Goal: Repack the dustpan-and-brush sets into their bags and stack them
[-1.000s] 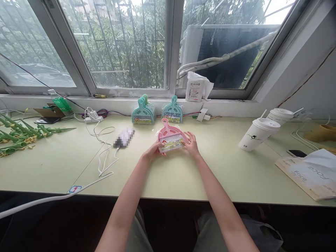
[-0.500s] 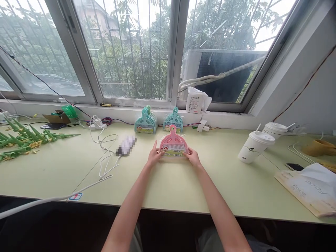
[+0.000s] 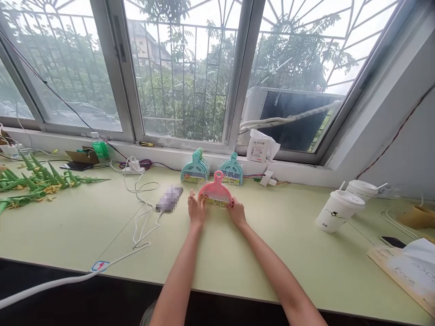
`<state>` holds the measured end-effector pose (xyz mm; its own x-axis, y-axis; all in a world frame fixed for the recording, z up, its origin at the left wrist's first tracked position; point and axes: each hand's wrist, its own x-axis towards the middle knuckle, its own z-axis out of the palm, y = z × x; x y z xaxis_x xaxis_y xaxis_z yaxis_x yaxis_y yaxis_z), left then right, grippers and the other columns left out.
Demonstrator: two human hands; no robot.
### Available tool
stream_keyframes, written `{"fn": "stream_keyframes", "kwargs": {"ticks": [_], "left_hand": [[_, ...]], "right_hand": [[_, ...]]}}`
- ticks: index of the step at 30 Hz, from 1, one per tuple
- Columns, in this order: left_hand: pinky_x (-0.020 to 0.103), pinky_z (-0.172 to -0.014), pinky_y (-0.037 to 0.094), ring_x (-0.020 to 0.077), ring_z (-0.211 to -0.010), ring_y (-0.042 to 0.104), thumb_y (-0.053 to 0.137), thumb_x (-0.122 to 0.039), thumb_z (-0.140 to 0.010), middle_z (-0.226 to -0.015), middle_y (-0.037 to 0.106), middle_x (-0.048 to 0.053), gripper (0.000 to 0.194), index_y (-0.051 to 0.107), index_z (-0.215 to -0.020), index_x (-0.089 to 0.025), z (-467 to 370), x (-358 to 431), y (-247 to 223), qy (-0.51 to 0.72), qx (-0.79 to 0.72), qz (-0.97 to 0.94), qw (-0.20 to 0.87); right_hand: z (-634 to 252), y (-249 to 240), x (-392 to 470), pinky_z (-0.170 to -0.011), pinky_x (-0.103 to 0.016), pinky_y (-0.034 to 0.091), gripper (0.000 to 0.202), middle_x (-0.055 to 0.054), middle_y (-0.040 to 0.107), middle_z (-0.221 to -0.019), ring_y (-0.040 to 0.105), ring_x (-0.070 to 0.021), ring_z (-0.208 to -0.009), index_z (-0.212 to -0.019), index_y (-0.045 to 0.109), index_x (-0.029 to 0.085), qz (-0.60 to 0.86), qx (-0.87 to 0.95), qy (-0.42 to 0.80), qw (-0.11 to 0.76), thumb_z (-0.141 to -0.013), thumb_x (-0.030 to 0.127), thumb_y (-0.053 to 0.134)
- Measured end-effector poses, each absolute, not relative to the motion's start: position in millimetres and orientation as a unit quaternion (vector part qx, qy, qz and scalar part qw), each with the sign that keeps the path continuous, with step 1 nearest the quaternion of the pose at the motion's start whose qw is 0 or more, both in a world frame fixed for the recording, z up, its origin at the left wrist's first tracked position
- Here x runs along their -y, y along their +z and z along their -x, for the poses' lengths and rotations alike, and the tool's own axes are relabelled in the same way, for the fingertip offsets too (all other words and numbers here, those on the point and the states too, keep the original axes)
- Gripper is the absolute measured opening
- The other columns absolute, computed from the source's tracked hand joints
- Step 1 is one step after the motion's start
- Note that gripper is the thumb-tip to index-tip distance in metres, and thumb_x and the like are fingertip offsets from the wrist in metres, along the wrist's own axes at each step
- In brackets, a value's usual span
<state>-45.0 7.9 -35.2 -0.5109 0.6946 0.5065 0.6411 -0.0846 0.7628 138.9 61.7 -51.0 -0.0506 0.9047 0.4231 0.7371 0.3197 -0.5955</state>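
A pink dustpan-and-brush set (image 3: 215, 194) in clear wrapping stands upright on the table, handle up, a printed label across its lower part. My right hand (image 3: 237, 212) grips its lower right corner. At its left edge is my left hand (image 3: 196, 210), fingers bent against the side; their exact contact is partly hidden. Just behind stand a row of several teal and green dustpan sets (image 3: 195, 170) on the left and a smaller teal group (image 3: 231, 170) on the right, partly covered by the pink one.
White cables (image 3: 144, 217) and a blurred-out device (image 3: 170, 199) lie left of my hands. Green cone-shaped pieces (image 3: 44, 181) are piled at far left. Lidded paper cups (image 3: 340, 212), a phone (image 3: 393, 242) and a tissue pack (image 3: 408, 271) are at right. The window sill (image 3: 163, 149) borders the back.
The pink dustpan set has shifted left, from in front of the right teal group to between the two groups. Both hands moved with it. My view has tilted up somewhat.
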Motion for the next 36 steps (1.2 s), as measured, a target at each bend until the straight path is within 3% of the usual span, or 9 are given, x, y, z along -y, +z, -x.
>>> {"fn": "stream_keyframes", "kwargs": {"ticks": [3,14,23,29,32,36], "left_hand": [[0.047,-0.101,0.038,0.0286,-0.124,0.044,0.044,-0.028,-0.090,-0.129,0.047,0.020,0.051,0.028,-0.136,-0.015,54,-14,-41,0.596,-0.678,-0.429,-0.021],[0.046,-0.099,0.039,0.0274,-0.118,0.047,0.039,-0.021,-0.089,-0.124,0.050,0.017,0.037,0.038,-0.125,-0.016,53,-23,-49,0.607,-0.678,-0.412,0.039],[0.044,-0.098,0.039,0.0261,-0.117,0.047,0.041,-0.012,-0.084,-0.123,0.052,0.015,0.036,0.041,-0.120,-0.016,48,-21,-43,0.579,-0.676,-0.441,0.115],[0.042,-0.098,0.039,0.0250,-0.116,0.048,0.041,-0.011,-0.083,-0.121,0.054,0.014,0.032,0.045,-0.114,-0.017,49,-22,-43,0.567,-0.676,-0.451,0.135],[0.042,-0.097,0.040,0.0245,-0.114,0.049,0.042,-0.011,-0.083,-0.118,0.056,0.013,0.029,0.048,-0.111,-0.017,49,-24,-44,0.569,-0.673,-0.450,0.143],[0.041,-0.097,0.041,0.0245,-0.112,0.051,0.043,-0.012,-0.082,-0.114,0.058,0.011,0.027,0.051,-0.107,-0.018,49,-24,-45,0.569,-0.670,-0.451,0.155]], "right_hand": [[-100,-48,-89,-0.062,-0.025,0.034,0.017,-0.004,0.067,-0.078,0.061,-0.0200,-0.072,-0.095,0.057,0.020,0.580,0.720,0.101,0.367,-0.080,0.027,0.062],[2,-43,-169,-0.067,-0.027,0.038,0.021,-0.011,0.068,-0.095,0.064,-0.0228,-0.085,-0.105,0.055,0.018,0.589,0.717,0.104,0.358,-0.086,0.027,0.056],[16,-49,-197,-0.069,-0.028,0.040,0.020,-0.012,0.066,-0.094,0.062,-0.0231,-0.086,-0.099,0.054,0.018,0.616,0.686,0.117,0.369,-0.084,0.030,0.058],[17,-52,-200,-0.076,-0.031,0.042,0.039,-0.015,0.056,-0.116,0.057,-0.0246,-0.100,-0.113,0.044,0.017,0.594,0.670,0.111,0.431,-0.080,0.029,0.060],[15,-53,-200,-0.078,-0.032,0.041,0.037,-0.014,0.058,-0.113,0.056,-0.0259,-0.104,-0.108,0.045,0.019,0.607,0.669,0.113,0.414,-0.079,0.035,0.061],[10,-54,-201,-0.071,-0.029,0.039,0.042,-0.007,0.063,-0.105,0.060,-0.0219,-0.091,-0.109,0.042,0.024,0.606,0.669,0.194,0.384,-0.078,0.043,0.061]]}}
